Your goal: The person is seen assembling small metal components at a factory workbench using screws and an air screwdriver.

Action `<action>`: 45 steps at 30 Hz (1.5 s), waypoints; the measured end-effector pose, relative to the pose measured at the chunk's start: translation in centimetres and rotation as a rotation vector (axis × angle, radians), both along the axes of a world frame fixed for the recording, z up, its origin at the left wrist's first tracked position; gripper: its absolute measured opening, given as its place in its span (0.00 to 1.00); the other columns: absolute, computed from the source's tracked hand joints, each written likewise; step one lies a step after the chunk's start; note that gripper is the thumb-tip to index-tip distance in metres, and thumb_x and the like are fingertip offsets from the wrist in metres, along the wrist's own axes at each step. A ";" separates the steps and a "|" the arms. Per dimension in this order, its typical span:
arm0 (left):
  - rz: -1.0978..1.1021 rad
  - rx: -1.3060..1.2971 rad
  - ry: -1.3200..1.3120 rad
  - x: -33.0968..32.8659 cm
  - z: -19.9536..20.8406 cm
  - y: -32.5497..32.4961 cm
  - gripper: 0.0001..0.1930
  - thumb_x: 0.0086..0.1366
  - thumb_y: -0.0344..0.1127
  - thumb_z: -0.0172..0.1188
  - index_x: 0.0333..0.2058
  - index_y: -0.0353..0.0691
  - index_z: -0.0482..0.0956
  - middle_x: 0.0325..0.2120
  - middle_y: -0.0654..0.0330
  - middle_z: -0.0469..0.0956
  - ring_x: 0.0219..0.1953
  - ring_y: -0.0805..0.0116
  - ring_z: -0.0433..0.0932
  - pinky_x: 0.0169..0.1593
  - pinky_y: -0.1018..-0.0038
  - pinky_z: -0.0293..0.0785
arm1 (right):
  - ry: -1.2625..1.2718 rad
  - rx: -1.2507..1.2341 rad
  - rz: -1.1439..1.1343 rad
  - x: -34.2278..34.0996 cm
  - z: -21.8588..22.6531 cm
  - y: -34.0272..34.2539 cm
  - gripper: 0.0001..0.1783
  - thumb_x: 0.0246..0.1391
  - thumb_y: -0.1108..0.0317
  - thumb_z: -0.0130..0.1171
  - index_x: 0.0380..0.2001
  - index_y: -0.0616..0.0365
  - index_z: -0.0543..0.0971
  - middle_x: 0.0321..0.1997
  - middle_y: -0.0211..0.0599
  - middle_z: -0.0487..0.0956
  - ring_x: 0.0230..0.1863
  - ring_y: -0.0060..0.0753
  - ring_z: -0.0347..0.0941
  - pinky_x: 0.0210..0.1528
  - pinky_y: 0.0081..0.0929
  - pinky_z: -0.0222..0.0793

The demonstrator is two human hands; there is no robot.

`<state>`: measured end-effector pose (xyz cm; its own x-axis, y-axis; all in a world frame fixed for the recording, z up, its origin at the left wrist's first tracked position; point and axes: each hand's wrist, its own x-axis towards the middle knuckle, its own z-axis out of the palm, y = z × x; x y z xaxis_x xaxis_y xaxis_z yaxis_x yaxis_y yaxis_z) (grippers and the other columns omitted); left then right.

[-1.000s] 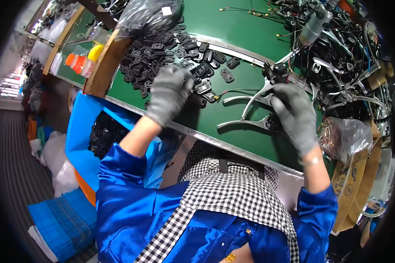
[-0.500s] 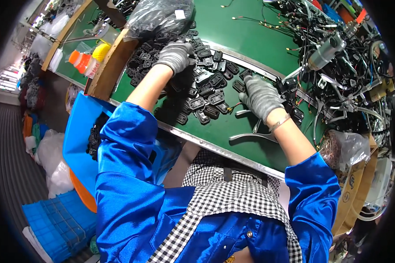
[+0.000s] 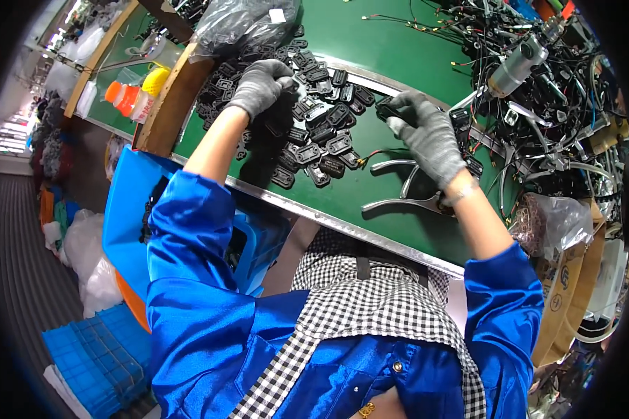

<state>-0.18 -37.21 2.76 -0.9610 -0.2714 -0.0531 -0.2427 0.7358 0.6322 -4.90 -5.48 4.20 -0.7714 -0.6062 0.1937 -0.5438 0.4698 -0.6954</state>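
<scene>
My left hand (image 3: pixel 257 89), in a grey knit glove, is over the left side of a pile of small black plastic housings (image 3: pixel 338 144). Its fingers curl together, and whatever is in them is hidden. To the right of the pile, my gloved right hand (image 3: pixel 428 140) pinches one black plastic housing (image 3: pixel 385 107) between thumb and fingertips, just above the green table. Below that hand lie silver curved levers (image 3: pixel 391 204), like brake levers. A thin wire with a small yellow end (image 3: pixel 365 161) lies at the pile's right edge.
A metal rail (image 3: pixel 370 80) runs behind the pile. Tangled black cables and levers heap around a grey cylindrical power tool (image 3: pixel 517 66) at right. A dark plastic bag (image 3: pixel 241 28) and wooden board (image 3: pixel 166 105) border the left. A blue bin (image 3: pixel 127 209) stands below the table edge.
My left hand has shifted left over the pile. My right hand has moved right, away from the pile's edge, with a black housing in its fingertips. The view has shifted slightly.
</scene>
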 end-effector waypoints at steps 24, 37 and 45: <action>-0.227 1.065 0.128 3.5 4.1 31.0 0.12 0.66 0.34 0.59 0.44 0.34 0.77 0.33 0.59 0.81 0.35 0.72 0.80 0.39 0.77 0.77 | -0.825 -0.656 -0.239 4.4 3.7 17.3 0.14 0.61 0.64 0.58 0.46 0.60 0.77 0.36 0.31 0.79 0.35 0.17 0.74 0.34 0.14 0.74; -0.216 1.294 -0.060 5.2 3.7 31.7 0.13 0.66 0.31 0.57 0.47 0.30 0.75 0.36 0.55 0.80 0.33 0.69 0.81 0.36 0.76 0.81 | -0.007 -0.492 -0.152 7.9 1.9 18.5 0.15 0.52 0.71 0.65 0.44 0.60 0.78 0.39 0.32 0.80 0.39 0.28 0.78 0.43 0.25 0.75; -0.226 1.242 -0.130 6.0 3.9 32.4 0.14 0.65 0.24 0.56 0.50 0.30 0.74 0.37 0.56 0.79 0.38 0.71 0.80 0.42 0.76 0.82 | -0.844 -0.675 -0.337 8.5 3.0 20.0 0.12 0.60 0.69 0.57 0.45 0.64 0.75 0.36 0.33 0.78 0.34 0.22 0.78 0.37 0.17 0.77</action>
